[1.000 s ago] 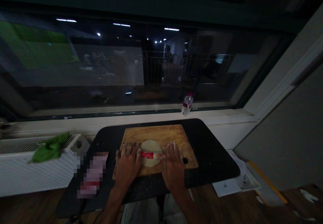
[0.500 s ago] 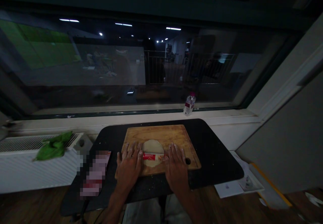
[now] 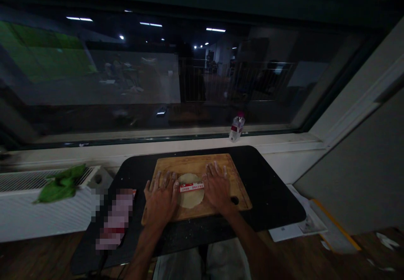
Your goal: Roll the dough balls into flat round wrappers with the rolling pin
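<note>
Left hand (image 3: pixel 160 198) and right hand (image 3: pixel 216 189) both lie flat, fingers spread and dusted white. Each palm presses on one end of a roller (image 3: pixel 191 186), and neither hand curls round it. The roller is a thin cylinder with a red label and lies crosswise over a dough disc (image 3: pixel 191 199). The dough sits mid-board (image 3: pixel 195 164), between the hands. The board rests on a black worktop (image 3: pixel 271 196) with flour specks along its near edge.

The dough looks soft, thin and light. It likely sticks and tears if pinched, so it is best lifted from under the edge with flat fingers. The roller looks stiff and smooth and probably slips under floury palms, so it is best held at its bare ends, clear of the dough.

A blurred packet (image 3: pixel 115 219) lies left of the board. A bottle (image 3: pixel 236 128) stands on the sill, well apart, and a green cloth (image 3: pixel 58 187) lies on the radiator.
</note>
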The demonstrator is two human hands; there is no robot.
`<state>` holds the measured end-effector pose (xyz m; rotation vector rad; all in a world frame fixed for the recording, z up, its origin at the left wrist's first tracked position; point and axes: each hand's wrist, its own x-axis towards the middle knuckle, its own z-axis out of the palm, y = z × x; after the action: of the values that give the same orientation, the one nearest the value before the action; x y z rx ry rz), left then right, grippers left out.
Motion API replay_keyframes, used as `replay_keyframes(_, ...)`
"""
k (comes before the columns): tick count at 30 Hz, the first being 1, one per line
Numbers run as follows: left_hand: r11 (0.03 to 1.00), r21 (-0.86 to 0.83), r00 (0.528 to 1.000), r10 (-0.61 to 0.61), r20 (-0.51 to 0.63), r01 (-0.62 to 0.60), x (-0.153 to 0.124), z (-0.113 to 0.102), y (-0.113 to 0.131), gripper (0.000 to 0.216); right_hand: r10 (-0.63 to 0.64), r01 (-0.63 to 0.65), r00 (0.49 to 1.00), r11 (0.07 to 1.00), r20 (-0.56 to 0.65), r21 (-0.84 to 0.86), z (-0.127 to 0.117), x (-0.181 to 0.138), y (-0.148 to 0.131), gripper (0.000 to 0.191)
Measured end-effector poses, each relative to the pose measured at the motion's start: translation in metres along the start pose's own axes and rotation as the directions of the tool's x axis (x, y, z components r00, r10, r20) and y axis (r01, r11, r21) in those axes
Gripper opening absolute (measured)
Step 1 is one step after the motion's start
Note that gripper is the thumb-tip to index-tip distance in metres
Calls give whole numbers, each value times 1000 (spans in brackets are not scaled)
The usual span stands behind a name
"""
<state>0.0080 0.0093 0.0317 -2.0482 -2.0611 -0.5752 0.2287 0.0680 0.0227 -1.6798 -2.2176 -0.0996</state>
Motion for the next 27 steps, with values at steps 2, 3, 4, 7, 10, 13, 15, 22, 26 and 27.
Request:
replay_keyframes(2,1000,12,1000,0,-1,0,2,1,0,51,-9,9,1000,1000,15,21,4,10,3,54)
replay_keyframes(3,1000,17,1000,-4,3,4,4,1,0,51,-13,12,1000,999,17,30,6,14,4,54)
replay_keyframes(4,1000,21,1000,-9,9,9,5,1,0,52,-16,15,1000,999,18,35,9,19,6,54)
replay_keyframes(7,999,42,999,-28,24,27,11,0,3,54,-20,19,1000,999,16,29,14,30,8,54)
replay_keyframes(10,997,57,999,-44,29,43,15,-1,4,53,-35,34,999,999,27,36,16,34,9,55)
replay_keyframes(13,997,59,997,-44,60,41,16,-3,4,53,-34,33,999,999,26,35,17,30,10,56)
replay_keyframes(15,997,71,994,-27,108,19,16,-7,2,52,-27,27,999,999,26,19,17,25,10,56)
replay_keyframes(22,993,101,945,31,325,-67,34,-16,-14,53,-69,70,996,997,48,-13,12,14,11,60)
replay_keyframes(26,998,61,925,-55,377,35,53,-5,-24,50,-147,149,985,989,91,-23,5,17,19,62)
replay_keyframes(27,998,49,923,-47,381,31,57,-3,-26,50,-175,178,979,984,103,-20,4,19,23,62)
